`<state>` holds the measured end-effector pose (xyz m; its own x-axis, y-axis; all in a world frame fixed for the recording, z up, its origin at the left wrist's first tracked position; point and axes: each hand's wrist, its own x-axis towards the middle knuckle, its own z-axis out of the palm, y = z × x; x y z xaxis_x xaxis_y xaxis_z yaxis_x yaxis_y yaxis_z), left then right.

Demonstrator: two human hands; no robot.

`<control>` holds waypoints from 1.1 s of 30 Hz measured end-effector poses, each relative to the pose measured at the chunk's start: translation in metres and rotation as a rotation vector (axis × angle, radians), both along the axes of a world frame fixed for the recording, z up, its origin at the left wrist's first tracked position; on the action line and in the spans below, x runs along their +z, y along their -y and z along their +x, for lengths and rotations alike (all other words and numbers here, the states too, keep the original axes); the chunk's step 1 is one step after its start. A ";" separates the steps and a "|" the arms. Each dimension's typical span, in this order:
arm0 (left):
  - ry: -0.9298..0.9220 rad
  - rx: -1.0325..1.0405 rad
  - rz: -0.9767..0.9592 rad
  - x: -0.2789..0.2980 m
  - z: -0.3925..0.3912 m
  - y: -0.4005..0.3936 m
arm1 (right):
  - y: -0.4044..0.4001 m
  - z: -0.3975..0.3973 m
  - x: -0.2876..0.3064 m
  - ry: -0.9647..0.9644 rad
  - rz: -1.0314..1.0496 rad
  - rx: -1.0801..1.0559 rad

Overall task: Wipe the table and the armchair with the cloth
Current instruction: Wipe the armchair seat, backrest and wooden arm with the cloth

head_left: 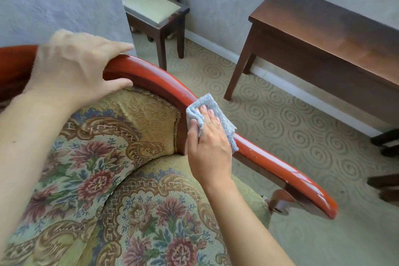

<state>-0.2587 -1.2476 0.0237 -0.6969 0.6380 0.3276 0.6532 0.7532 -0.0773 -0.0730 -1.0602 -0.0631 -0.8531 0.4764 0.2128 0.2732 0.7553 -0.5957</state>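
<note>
Grey textured walls and swirl-patterned carpet (pixel 291 119) frame the head view, with the dark wooden table (pixel 336 34) standing well apart by the wall. The armchair (pixel 129 157) is being wiped: the right hand (pixel 208 149) presses the blue cloth (pixel 212 117) flat on the red wooden armrest (pixel 280 162), grasping it, while the left hand (pixel 73 69) clasps the top rail. Next, judging by this, the cloth should slide down toward the armrest tip.

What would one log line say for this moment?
step: wiping armchair rail | right hand: pressing cloth | left hand: gripping rail
</note>
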 end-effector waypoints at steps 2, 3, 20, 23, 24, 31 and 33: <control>-0.021 -0.042 -0.016 -0.006 0.013 -0.015 | -0.009 0.016 -0.005 0.034 0.049 -0.013; -0.028 -0.061 -0.020 -0.010 0.021 -0.025 | -0.014 0.022 -0.007 0.052 0.077 -0.019; 0.220 -0.392 0.128 -0.087 0.092 -0.142 | -0.055 0.097 -0.014 0.126 0.238 -0.078; 0.189 -0.401 0.171 -0.093 0.088 -0.142 | -0.050 0.071 -0.011 0.114 0.181 -0.058; 0.181 -0.402 0.184 -0.094 0.088 -0.143 | -0.051 0.058 -0.009 0.111 0.147 -0.040; 0.176 -0.429 0.227 -0.093 0.084 -0.145 | -0.082 0.039 -0.003 0.242 0.178 0.190; 0.181 -0.421 0.206 -0.094 0.084 -0.143 | -0.094 0.062 -0.005 0.265 0.243 0.182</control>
<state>-0.1749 -1.1041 -0.0700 -0.4504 0.8109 0.3737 0.8928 0.4092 0.1882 -0.0111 -0.9667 -0.0676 -0.9594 0.2750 0.0620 0.2417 0.9158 -0.3208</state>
